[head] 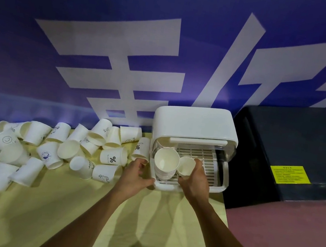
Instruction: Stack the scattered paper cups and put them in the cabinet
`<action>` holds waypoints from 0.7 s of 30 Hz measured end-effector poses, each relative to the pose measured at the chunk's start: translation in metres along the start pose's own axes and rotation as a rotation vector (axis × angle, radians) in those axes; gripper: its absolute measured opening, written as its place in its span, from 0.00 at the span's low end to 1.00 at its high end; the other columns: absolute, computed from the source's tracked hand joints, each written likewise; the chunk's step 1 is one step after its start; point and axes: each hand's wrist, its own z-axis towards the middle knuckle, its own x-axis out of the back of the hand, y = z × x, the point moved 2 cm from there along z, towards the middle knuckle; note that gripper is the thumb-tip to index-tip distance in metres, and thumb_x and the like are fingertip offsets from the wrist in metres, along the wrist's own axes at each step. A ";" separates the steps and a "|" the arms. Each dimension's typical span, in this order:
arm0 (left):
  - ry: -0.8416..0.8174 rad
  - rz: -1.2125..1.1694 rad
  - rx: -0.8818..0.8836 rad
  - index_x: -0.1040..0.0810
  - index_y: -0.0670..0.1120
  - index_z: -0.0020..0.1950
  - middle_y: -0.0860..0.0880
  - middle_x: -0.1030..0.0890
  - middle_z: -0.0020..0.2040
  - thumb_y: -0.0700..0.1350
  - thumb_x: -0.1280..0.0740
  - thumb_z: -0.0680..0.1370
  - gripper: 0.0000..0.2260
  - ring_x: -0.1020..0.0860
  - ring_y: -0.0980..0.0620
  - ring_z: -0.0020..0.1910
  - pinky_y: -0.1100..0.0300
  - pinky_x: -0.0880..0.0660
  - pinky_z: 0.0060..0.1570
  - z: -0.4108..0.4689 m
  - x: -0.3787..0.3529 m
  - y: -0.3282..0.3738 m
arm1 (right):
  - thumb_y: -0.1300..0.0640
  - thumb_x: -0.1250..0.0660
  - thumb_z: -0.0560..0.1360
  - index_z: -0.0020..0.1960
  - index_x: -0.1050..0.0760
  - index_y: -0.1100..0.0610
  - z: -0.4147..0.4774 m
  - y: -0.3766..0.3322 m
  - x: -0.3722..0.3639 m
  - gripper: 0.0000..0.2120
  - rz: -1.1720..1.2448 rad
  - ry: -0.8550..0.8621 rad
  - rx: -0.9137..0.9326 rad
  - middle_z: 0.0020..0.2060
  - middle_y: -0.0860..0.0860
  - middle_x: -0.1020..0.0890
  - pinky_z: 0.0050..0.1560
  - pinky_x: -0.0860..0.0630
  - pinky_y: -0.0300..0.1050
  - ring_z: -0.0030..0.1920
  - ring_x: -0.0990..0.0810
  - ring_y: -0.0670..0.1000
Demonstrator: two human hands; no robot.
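**Paper cups [112,157], one stack [165,163] in cabinet [196,122]**

Over twenty lay along the yellow surface's [59,213] far edge. The rounded white plastic cabinet held one nested stack; the right hand [193,180] gripped a single cup [186,166] beside it. Left hand [135,176] curled at its front corner, grip unclear.

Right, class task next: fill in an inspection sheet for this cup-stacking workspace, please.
Surface: pale yellow tablecloth, creased.
Job's things: scattered white paper cups lying left; stacked paper cups inside open white plastic cabinet.
Clutter: nothing seen.
Hands: left hand grips the cabinet's front-left corner; right hand holds a single white cup beside the stack.
Cables: nothing seen.
Surroundings: blue banner with white characters; black box with yellow label; reddish floor.
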 end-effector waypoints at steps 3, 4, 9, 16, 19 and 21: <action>0.008 -0.002 -0.009 0.28 0.48 0.66 0.52 0.24 0.56 0.45 0.21 0.69 0.28 0.23 0.57 0.51 0.73 0.31 0.41 -0.002 0.001 0.000 | 0.55 0.24 0.67 0.74 0.38 0.54 -0.004 0.001 0.001 0.40 -0.037 -0.011 0.016 0.62 0.55 0.22 0.56 0.22 0.53 0.58 0.20 0.60; 0.012 -0.001 -0.013 0.28 0.48 0.66 0.51 0.24 0.56 0.45 0.21 0.68 0.29 0.23 0.56 0.51 0.71 0.30 0.42 -0.004 0.002 0.000 | 0.54 0.24 0.67 0.74 0.38 0.54 -0.006 0.001 0.002 0.40 -0.039 -0.011 0.024 0.63 0.56 0.23 0.57 0.22 0.54 0.60 0.21 0.60; 0.026 -0.018 -0.041 0.28 0.48 0.67 0.50 0.24 0.58 0.46 0.21 0.68 0.30 0.23 0.54 0.53 0.67 0.29 0.44 -0.017 0.008 0.000 | 0.53 0.23 0.68 0.76 0.38 0.58 -0.022 -0.006 0.015 0.42 -0.033 0.044 0.095 0.68 0.58 0.27 0.66 0.27 0.55 0.66 0.26 0.60; 0.073 -0.065 -0.066 0.29 0.53 0.63 0.51 0.26 0.60 0.47 0.22 0.70 0.26 0.25 0.55 0.53 0.66 0.29 0.44 -0.054 0.031 -0.011 | 0.52 0.28 0.74 0.72 0.31 0.59 -0.071 -0.034 0.015 0.29 0.086 0.165 0.206 0.66 0.56 0.25 0.66 0.28 0.54 0.65 0.26 0.57; 0.109 -0.088 -0.038 0.29 0.52 0.63 0.50 0.26 0.59 0.48 0.22 0.70 0.26 0.24 0.53 0.53 0.64 0.27 0.47 -0.072 0.051 -0.028 | 0.56 0.27 0.74 0.68 0.28 0.58 -0.100 -0.045 -0.006 0.25 0.118 0.173 0.257 0.62 0.55 0.22 0.62 0.25 0.56 0.61 0.24 0.57; 0.137 -0.115 -0.010 0.28 0.50 0.65 0.49 0.26 0.59 0.48 0.22 0.70 0.26 0.24 0.54 0.53 0.66 0.27 0.47 -0.083 0.067 -0.043 | 0.57 0.27 0.74 0.66 0.26 0.58 -0.117 -0.053 -0.025 0.22 0.091 0.156 0.286 0.59 0.55 0.20 0.59 0.23 0.54 0.59 0.22 0.57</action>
